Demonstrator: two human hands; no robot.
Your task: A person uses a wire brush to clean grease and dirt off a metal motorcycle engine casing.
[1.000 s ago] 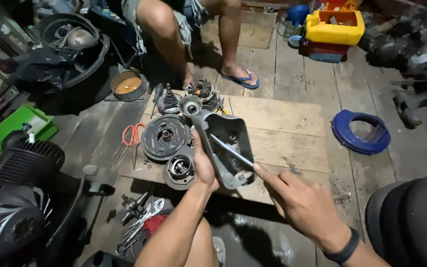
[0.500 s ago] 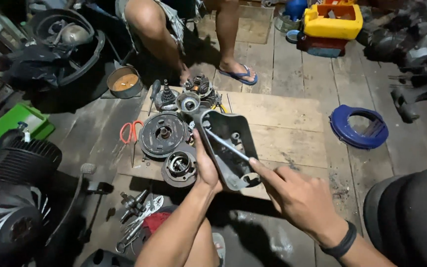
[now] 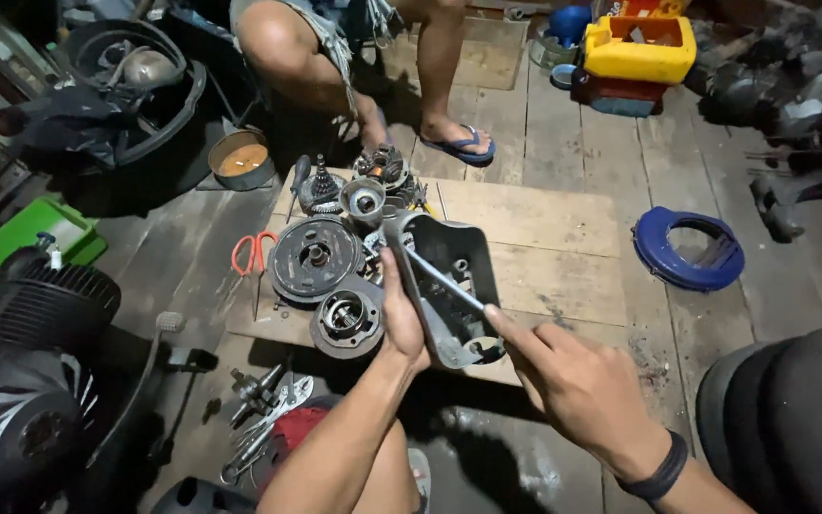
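My left hand grips the left edge of a grey metal engine cover, holding it tilted on a wooden board. My right hand holds a thin metal rod-shaped tool whose tip reaches into the cover's hollow. Just left of the cover lie a round dark clutch disc and a smaller round bearing part. Several gears and small engine parts sit at the board's far end.
Another person's legs and a blue sandal are beyond the board. Orange-handled scissors, a round tin, wrenches, a blue ring cover, a yellow toolbox, a green crate and a black tyre surround it.
The view has shifted slightly. My right hand and the tool moved a little within the cover; my left hand keeps its hold.
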